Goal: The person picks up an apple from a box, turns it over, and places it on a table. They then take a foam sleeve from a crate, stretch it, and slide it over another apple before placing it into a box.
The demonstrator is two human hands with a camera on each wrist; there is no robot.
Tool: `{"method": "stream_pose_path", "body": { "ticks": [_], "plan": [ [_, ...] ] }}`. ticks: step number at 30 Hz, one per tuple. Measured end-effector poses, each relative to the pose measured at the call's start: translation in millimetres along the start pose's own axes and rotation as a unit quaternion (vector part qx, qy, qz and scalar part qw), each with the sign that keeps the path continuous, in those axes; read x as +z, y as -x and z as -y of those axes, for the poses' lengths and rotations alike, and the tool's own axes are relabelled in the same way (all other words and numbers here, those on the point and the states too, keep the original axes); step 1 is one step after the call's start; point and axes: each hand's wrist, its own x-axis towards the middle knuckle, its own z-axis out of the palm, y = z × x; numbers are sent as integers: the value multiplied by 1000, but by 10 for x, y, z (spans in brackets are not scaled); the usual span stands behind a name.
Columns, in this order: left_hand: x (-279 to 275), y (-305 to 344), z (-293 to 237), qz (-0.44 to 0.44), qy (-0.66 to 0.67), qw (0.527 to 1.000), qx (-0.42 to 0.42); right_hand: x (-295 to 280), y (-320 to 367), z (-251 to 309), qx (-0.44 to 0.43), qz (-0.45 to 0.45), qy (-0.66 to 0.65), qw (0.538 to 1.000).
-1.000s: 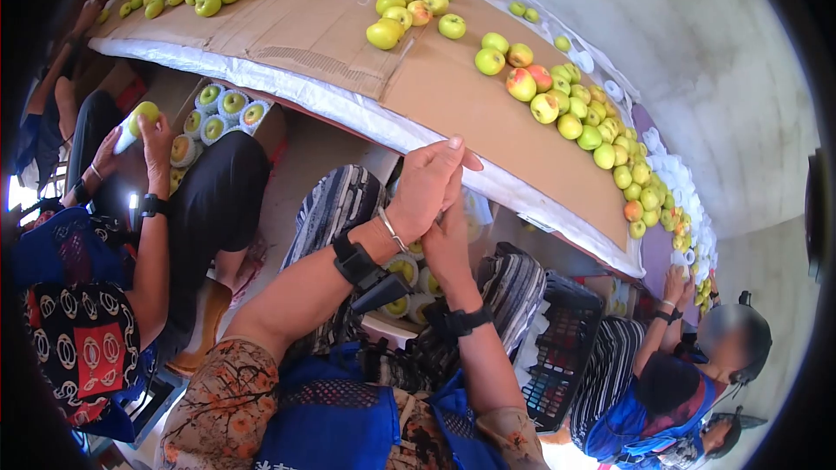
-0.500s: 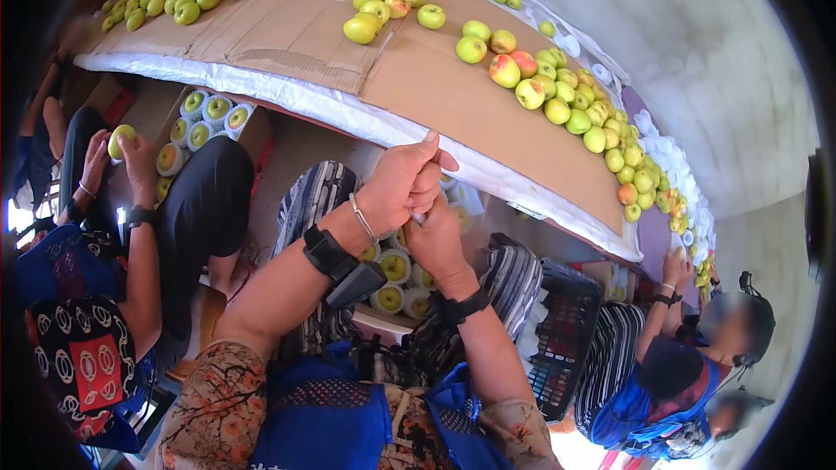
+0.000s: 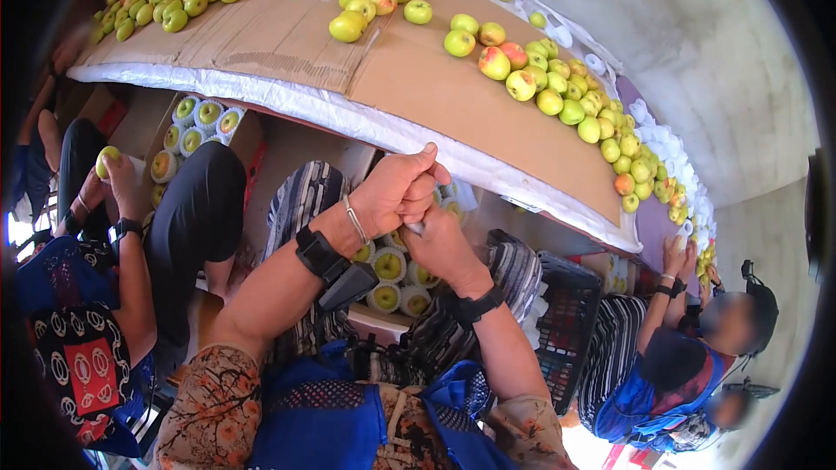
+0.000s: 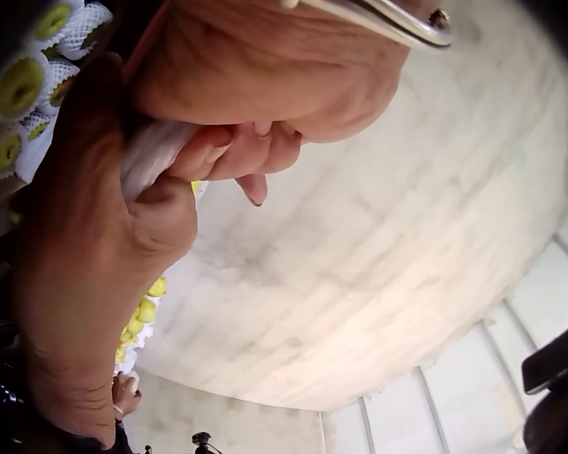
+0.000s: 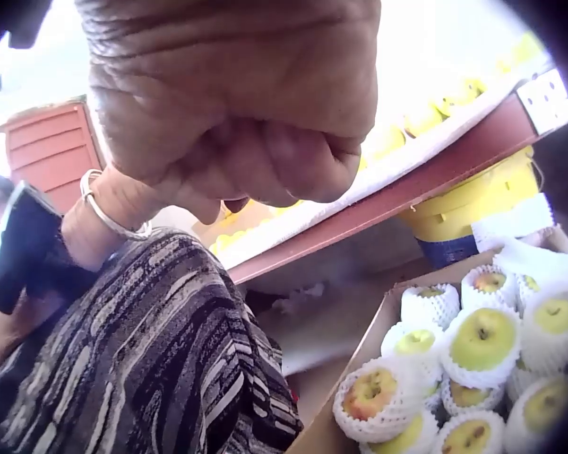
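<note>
In front of my chest, both hands come together around a bunched white foam net (image 4: 152,156), most of it hidden in the fingers. My left hand (image 3: 383,194), with a silver bracelet at the wrist, curls its fingers over one end. From the other side my right hand (image 3: 442,244) grips the net, its thumb pressed along it in the left wrist view. Below the hands, a cardboard box (image 5: 320,430) holds apples (image 5: 483,338) in white foam nets. The right wrist view shows the back of my right hand's curled fingers.
A cardboard-covered table (image 3: 488,135) with a white padded edge (image 3: 340,113) lies ahead, bearing loose green and reddish apples (image 3: 570,111). A black crate (image 3: 566,322) stands at my right. People sit on both sides; the left one holds an apple (image 3: 108,161).
My left hand's fingers, straighter a second ago, are now curled against the right hand. Both hands have shifted slightly left and down. The head view has swung a little.
</note>
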Motion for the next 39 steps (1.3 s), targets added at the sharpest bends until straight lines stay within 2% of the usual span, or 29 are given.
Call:
{"method": "stream_pose_path", "body": {
  "ticks": [5,16,20,23,27,31,32,33,36,37,39],
  "plan": [
    [-43,-56,75,-10,-22,1000,-16,86,19,-153,6,3,-43,999],
    [6,-60,74,-26,-28,998,-56,-84,29,-119,-3,67,44,997],
    [20,-29,6,-3,-19,998,-64,-176,-23,24,-26,68,34,997],
    [27,-39,-43,4,-9,997,-80,-207,-54,-82,-36,93,48,994],
    [181,-211,-147,3,-13,1000,-25,-400,-225,-118,-47,75,24,996],
    [549,-461,-515,-36,-8,996,82,-719,-610,139,14,-8,32,999],
    [589,-521,-595,-43,-2,993,111,-788,-673,186,9,-24,15,1000],
    [544,-540,-699,-2,10,991,134,-851,-722,228,4,-39,-2,999],
    [505,-605,-825,-44,9,976,213,-959,-813,98,29,-47,-109,993],
    [322,-662,-841,1,13,976,215,-963,-842,7,47,-39,-157,986],
    [182,-711,-815,-16,33,976,213,-937,-871,-152,67,-32,-215,974]
  ]
}}
